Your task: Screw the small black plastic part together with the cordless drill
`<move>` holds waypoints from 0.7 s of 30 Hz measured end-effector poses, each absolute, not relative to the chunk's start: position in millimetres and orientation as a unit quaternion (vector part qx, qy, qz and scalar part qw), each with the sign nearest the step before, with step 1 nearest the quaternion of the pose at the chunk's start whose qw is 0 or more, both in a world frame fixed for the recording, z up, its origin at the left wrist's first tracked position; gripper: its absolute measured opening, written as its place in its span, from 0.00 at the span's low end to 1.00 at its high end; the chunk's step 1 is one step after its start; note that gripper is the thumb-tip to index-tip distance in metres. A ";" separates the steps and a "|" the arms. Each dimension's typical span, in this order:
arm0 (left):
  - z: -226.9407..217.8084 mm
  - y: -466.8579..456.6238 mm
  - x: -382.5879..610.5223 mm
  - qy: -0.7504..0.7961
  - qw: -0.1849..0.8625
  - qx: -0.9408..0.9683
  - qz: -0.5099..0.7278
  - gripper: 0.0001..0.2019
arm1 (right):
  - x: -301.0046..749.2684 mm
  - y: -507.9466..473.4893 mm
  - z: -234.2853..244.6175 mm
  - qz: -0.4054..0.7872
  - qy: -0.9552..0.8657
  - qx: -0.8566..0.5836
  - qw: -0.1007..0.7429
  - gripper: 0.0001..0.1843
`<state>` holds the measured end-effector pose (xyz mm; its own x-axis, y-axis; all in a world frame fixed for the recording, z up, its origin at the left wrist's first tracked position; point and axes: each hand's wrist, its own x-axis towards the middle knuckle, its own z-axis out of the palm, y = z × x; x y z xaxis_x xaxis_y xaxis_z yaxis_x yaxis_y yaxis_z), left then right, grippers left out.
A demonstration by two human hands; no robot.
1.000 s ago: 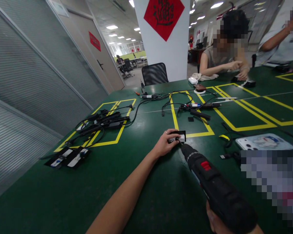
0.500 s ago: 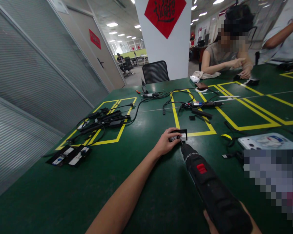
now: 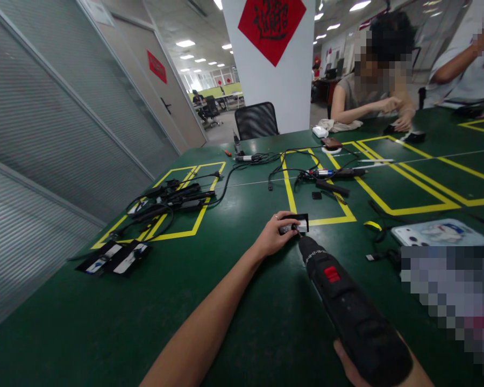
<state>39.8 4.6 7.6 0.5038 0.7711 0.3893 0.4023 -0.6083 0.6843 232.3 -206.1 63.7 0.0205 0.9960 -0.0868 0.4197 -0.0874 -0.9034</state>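
Observation:
My right hand [image 3: 344,357] grips a black cordless drill [image 3: 357,317] with a red switch on top, mostly hiding the fingers. The drill slants away from me, and its thin bit reaches a small flat black piece with a white middle [image 3: 303,223] lying on the green table. My left hand [image 3: 277,234], with a ring on one finger, pins that piece from the left, fingertips close beside the bit. What lies under the fingertips is hidden. Two similar black-and-white pieces [image 3: 129,259] rest at the left.
Black cables and tools [image 3: 177,201] lie in a heap at the left, with more cables [image 3: 266,156] further back. A phone in a pale case [image 3: 443,233] lies at the right. Across the table a person [image 3: 361,102] sits handling small black items. An office chair [image 3: 257,119] stands behind the far edge.
The drill and both hands keep almost the same place. The view has shifted very slightly; nothing was picked up or let go.

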 end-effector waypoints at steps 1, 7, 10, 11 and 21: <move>7.7 4.7 39.6 0.355 0.264 0.827 0.348 0.11 | 232.1 -206.2 61.9 0.398 -0.573 -0.622 0.357 0.16; 9.2 4.3 39.8 0.353 0.274 0.824 0.348 0.13 | 231.6 -205.4 60.4 0.415 -0.567 -0.631 0.329 0.19; 9.5 3.9 40.2 0.345 0.292 0.817 0.357 0.20 | 231.3 -203.5 66.8 0.439 -0.557 -0.627 0.322 0.20; 9.4 3.7 40.3 0.343 0.299 0.814 0.361 0.22 | 231.1 -202.9 68.8 0.447 -0.555 -0.621 0.327 0.21; 8.3 0.1 41.0 0.380 0.305 0.786 0.380 0.28 | 230.1 -204.2 66.9 0.422 -0.570 -0.598 0.374 0.20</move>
<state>41.0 0.1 8.3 0.4232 0.8291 0.3653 0.3658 -0.5253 0.7683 230.1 -204.2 66.9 -0.0055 0.9969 -0.0783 0.3668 -0.0708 -0.9276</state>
